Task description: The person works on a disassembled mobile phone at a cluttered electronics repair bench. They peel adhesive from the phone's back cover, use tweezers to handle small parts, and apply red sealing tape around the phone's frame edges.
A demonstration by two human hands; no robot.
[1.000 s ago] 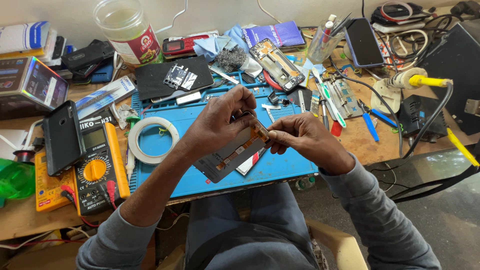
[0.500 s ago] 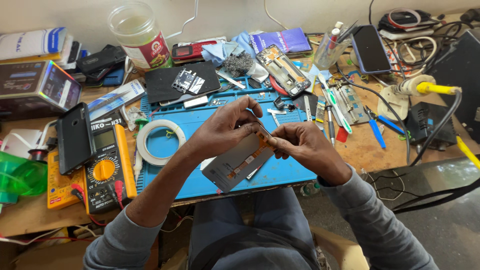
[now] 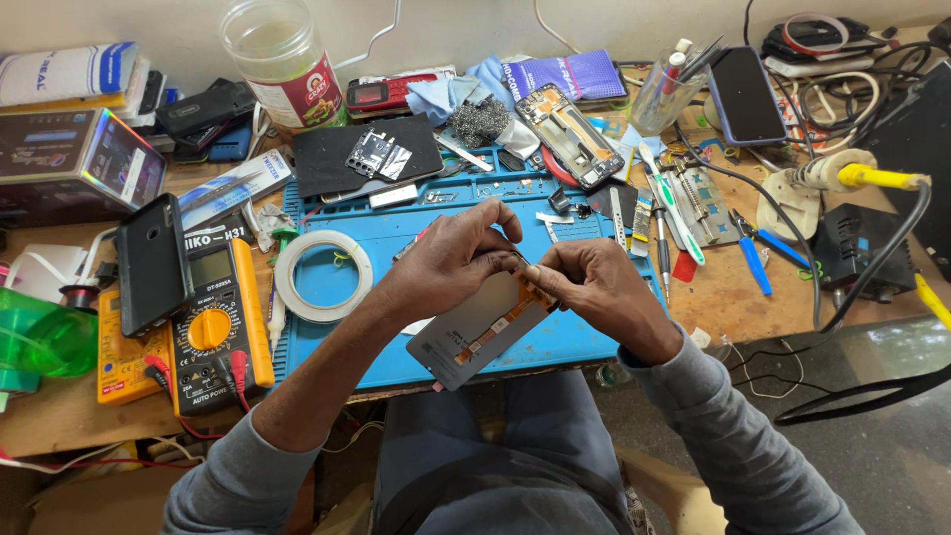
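Note:
Both my hands meet over the front of a blue work mat [image 3: 347,337]. Between them I hold a flat grey phone screen panel [image 3: 474,337], back side up, with an orange flex strip running along it. My left hand [image 3: 451,260] grips the panel's upper edge from the left. The fingertips of my right hand [image 3: 584,285] pinch the panel's top right corner, where the orange strip ends. The panel tilts down toward my lap.
A roll of white tape [image 3: 323,275] lies on the mat's left. A yellow multimeter [image 3: 213,322] and black phone [image 3: 151,263] sit further left. An opened phone [image 3: 567,134], tweezers, pliers [image 3: 755,253], a soldering iron [image 3: 862,178] and a plastic jar [image 3: 282,61] crowd the bench.
The panel has turned over from showing its open frame to its flat grey back. My hands stayed together over the mat, with the right fingers now at the top corner.

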